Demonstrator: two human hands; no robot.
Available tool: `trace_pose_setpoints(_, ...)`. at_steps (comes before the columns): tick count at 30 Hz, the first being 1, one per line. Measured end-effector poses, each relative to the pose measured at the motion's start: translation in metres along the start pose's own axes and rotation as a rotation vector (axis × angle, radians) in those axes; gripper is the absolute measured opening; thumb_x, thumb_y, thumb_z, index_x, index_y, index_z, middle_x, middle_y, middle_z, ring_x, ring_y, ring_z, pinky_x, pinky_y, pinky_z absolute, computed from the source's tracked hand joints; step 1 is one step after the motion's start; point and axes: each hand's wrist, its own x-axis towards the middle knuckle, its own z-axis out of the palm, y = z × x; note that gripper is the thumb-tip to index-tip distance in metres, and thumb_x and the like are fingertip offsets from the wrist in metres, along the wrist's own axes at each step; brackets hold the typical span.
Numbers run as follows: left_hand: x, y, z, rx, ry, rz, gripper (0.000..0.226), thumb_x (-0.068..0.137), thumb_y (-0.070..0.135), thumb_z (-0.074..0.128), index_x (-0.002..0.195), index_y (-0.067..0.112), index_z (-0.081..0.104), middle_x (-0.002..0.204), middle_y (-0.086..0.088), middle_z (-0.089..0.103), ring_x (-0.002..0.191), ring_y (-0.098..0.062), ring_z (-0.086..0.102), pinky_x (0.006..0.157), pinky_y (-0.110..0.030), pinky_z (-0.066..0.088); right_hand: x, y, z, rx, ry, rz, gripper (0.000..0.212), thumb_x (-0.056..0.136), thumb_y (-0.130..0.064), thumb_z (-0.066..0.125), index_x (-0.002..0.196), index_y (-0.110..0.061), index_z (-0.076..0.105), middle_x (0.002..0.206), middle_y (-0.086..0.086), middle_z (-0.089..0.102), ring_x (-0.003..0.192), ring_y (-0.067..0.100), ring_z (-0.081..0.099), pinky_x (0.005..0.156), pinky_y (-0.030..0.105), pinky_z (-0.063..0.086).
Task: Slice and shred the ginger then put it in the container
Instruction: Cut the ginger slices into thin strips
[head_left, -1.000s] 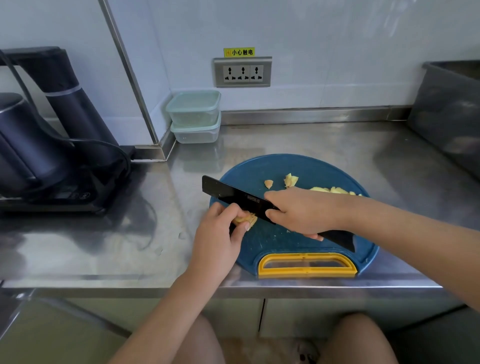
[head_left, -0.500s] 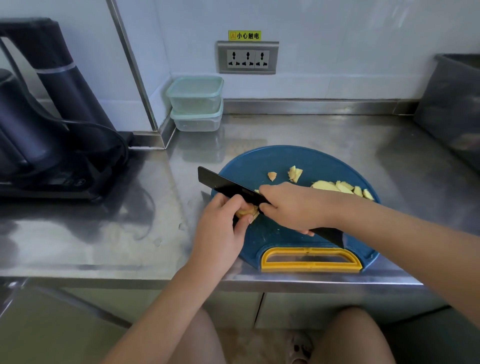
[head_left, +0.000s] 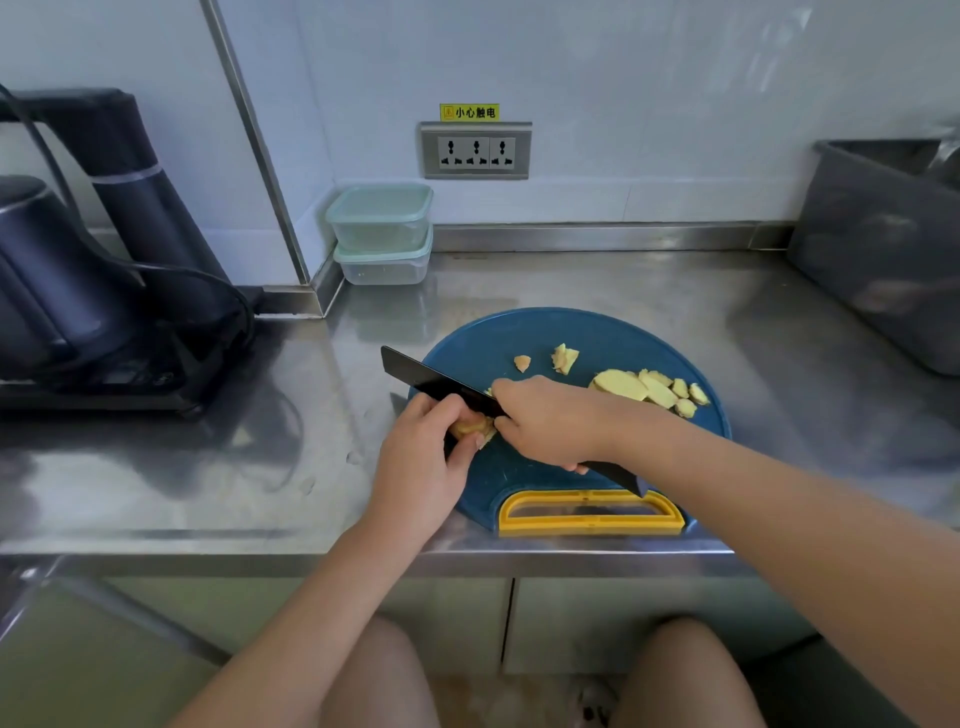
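Note:
A round blue cutting board (head_left: 613, 332) with a yellow handle lies on the steel counter. My left hand (head_left: 423, 462) pins a small ginger piece (head_left: 470, 427) at the board's left edge. My right hand (head_left: 550, 423) grips a black knife (head_left: 436, 382), its blade resting over the ginger, tip pointing left. Cut ginger slices (head_left: 647, 389) lie on the board's right side, with two small bits (head_left: 563, 357) near the middle. Two stacked clear containers (head_left: 382, 234) with pale green lids stand by the back wall.
A black kettle and appliance (head_left: 78, 291) with a cable fill the counter's left. A grey bin (head_left: 883, 249) stands at the right. A wall socket (head_left: 475, 151) sits above the containers. The counter's front edge (head_left: 311, 551) runs just below the board.
The camera view has shifted, tilting the scene downward in frame. Both hands stay on the ginger and knife at the board's left edge; more of the cut slices show beside the right forearm.

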Motion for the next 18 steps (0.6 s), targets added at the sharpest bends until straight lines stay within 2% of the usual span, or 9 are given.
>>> trace_pose_setpoints(6, -0.001, 0.003, -0.001, 0.006, 0.001, -0.005, 0.008, 0.084, 0.015, 0.067, 0.092, 0.015, 0.064, 0.093, 0.008, 0.053, 0.082, -0.007, 0.055, 0.077, -0.021, 0.048, -0.003, -0.006, 0.001, 0.017, -0.002, 0.043, 0.01, 0.1, -0.013, 0.033, 0.102, -0.008, 0.041, 0.079, 0.018, 0.059, 0.048, 0.028, 0.059, 0.046, 0.036, 0.053)
trace_pose_setpoints(10, -0.001, 0.004, -0.002, -0.004, 0.001, -0.019, 0.009, 0.084, 0.016, 0.067, 0.094, 0.016, 0.065, 0.087, 0.013, 0.049, 0.077, -0.001, 0.052, 0.073, -0.008, 0.041, 0.002, -0.01, -0.007, 0.114, -0.068, 0.091, 0.016, 0.097, -0.012, 0.035, 0.101, -0.002, 0.046, 0.063, 0.02, 0.055, 0.039, 0.024, 0.046, 0.041, 0.028, 0.045)
trace_pose_setpoints(12, -0.002, 0.005, -0.003, -0.031, 0.0, -0.042, 0.009, 0.084, 0.016, 0.068, 0.093, 0.018, 0.066, 0.087, 0.013, 0.051, 0.079, -0.001, 0.054, 0.073, -0.004, 0.04, 0.003, -0.007, -0.011, 0.187, -0.077, 0.095, 0.017, 0.096, -0.012, 0.035, 0.094, 0.0, 0.047, 0.059, 0.019, 0.052, 0.037, 0.023, 0.044, 0.041, 0.027, 0.044)
trace_pose_setpoints(14, -0.002, 0.005, -0.003, -0.054, 0.008, -0.067, 0.009, 0.084, 0.017, 0.068, 0.092, 0.019, 0.066, 0.088, 0.01, 0.053, 0.08, -0.001, 0.055, 0.074, -0.002, 0.039, 0.003, -0.006, -0.011, 0.22, -0.083, 0.094, 0.019, 0.096, -0.012, 0.034, 0.093, 0.001, 0.048, 0.061, 0.019, 0.052, 0.038, 0.023, 0.044, 0.041, 0.028, 0.045)
trace_pose_setpoints(18, -0.003, 0.005, -0.002, -0.067, 0.025, -0.098, 0.009, 0.083, 0.019, 0.07, 0.089, 0.016, 0.064, 0.088, 0.008, 0.056, 0.081, -0.001, 0.056, 0.072, -0.003, 0.04, -0.001, -0.013, -0.004, 0.111, -0.037, 0.107, 0.014, 0.1, -0.011, 0.031, 0.107, -0.005, 0.042, 0.072, 0.02, 0.057, 0.042, 0.021, 0.048, 0.039, 0.026, 0.044)
